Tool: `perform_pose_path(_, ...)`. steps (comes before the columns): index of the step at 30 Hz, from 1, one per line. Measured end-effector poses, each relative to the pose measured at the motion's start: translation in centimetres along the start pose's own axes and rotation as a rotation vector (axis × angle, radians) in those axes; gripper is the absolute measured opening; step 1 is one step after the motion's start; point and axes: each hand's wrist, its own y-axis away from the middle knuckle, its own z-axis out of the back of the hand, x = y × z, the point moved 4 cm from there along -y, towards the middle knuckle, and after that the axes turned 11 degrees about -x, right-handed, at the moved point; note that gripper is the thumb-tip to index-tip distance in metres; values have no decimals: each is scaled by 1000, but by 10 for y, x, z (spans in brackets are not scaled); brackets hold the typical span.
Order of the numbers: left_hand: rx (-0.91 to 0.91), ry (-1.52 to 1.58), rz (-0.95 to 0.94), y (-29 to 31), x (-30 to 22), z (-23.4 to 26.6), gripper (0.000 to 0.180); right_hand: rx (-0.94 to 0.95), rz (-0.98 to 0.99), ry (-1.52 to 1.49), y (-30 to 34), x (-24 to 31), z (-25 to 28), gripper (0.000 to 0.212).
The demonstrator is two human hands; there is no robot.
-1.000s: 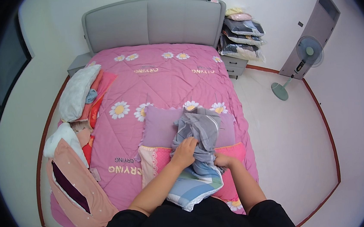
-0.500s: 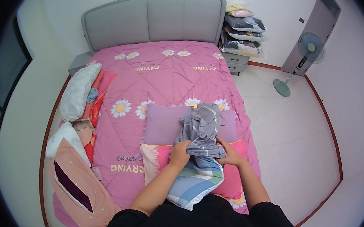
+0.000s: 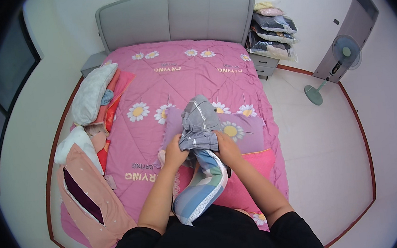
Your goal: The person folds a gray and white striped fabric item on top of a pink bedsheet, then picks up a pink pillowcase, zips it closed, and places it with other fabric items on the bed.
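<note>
A bunched grey plaid pillowcase (image 3: 200,117) is gripped at its gathered edge by both hands. My left hand (image 3: 176,153) is closed round its left side, and my right hand (image 3: 228,147) holds the right side. One end of a blue, green and white checked pillow (image 3: 203,189) goes up into the grey cloth; its other end rests against my body. How far it reaches inside is hidden. Beneath them on the bed lie a purple pillow (image 3: 251,130) with a daisy print and a bright pink pillow (image 3: 250,178).
A pink daisy-print quilt (image 3: 158,92) covers the bed. Along its left side lie a white pillow (image 3: 93,96), red-orange fabric, and a peach cover (image 3: 115,223) with a dark opening. Bagged bedding (image 3: 273,37) is piled on the right nightstand (image 3: 265,64). A standing fan (image 3: 343,54) is by the wall.
Both hands have moved away from my body and a little left with the grey pillowcase. The checked pillow is now bent and more edge-on. More of the purple pillow's right side shows.
</note>
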Motion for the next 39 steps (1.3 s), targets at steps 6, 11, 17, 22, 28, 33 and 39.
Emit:
perform_pose_path(6, 34, -169, -39, -14, -9, -25, 40, -66, -13, -56, -30, -39, -16, 49)
perform_pose_path(11, 34, -121, -104, -10, -20, -34, 38, -12, -264, -132, -23, -68, -22, 26)
perform_pose_path(17, -33, -100, 6, 11, -2, -32, 38, 283, -492, -334, 34, -66, -44, 29)
perform_pose_path(22, -96, -18, 8, 17, -8, -28, 36, 627, -799, -567, 71, -52, -30, 38)
perform_pose_path(28, 47, 52, -174, 26, -30, -42, 15, 799, -1008, -814, 93, -59, -12, 49)
perform_pose_path(33, 60, 64, -159, 24, -26, -41, 16, 170, -152, -164, 68, -44, 19, 61)
perform_pose_path(39, 31, 93, -230, 25, -38, -48, 29, -185, -108, -29, 54, -46, 25, 54)
